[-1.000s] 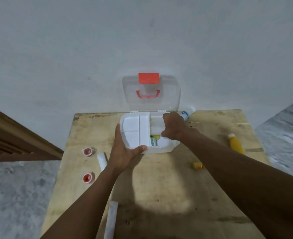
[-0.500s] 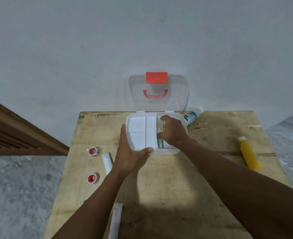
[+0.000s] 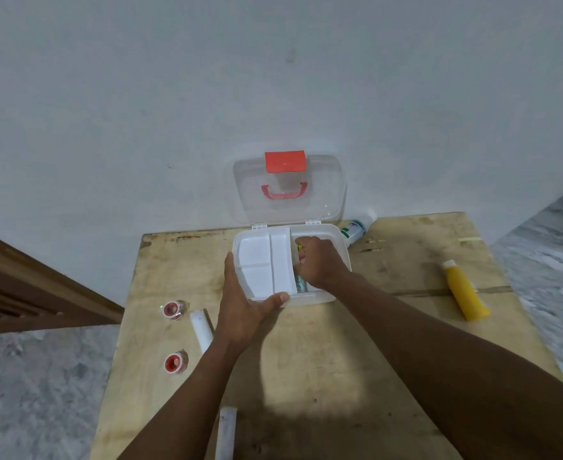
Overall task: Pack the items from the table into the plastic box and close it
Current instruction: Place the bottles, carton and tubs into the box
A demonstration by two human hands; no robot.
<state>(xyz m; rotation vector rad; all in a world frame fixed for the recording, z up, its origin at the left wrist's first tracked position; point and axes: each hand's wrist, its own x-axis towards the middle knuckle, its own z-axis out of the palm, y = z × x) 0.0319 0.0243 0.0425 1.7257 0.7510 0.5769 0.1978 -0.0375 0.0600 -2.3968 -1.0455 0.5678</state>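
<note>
Sliding forward from the back corner, the right hand (image 3: 319, 263) had settled lower in the right-hand compartment of the white plastic box (image 3: 306, 298), while the left hand (image 3: 240, 310) kept its place. The box stood at the far edge of the bare plywood table (image 3: 339, 360), its clear hinged lid (image 3: 290, 210) open and upright against the grey plaster wall (image 3: 273, 78), red latch (image 3: 285, 162) uppermost. A white divided tray (image 3: 260, 260) filled the left part.

The right hand's fingers were curled inside the compartment, a sliver of yellow at their tips; whether they held it could not be told. The left hand gripped the near-left corner, thumb laid along the front rim.

Thin-walled, stiff and smooth, the box looked light enough to skid on the wood, so that corner brace seemed wise; the lid would best be taken at its latch edge.

Still unpacked were a yellow squeeze bottle (image 3: 464, 293), a green-and-white tube (image 3: 353, 230) just beside the box, two red-cored tape rolls (image 3: 173, 309) and two white cylinders (image 3: 201, 330).
</note>
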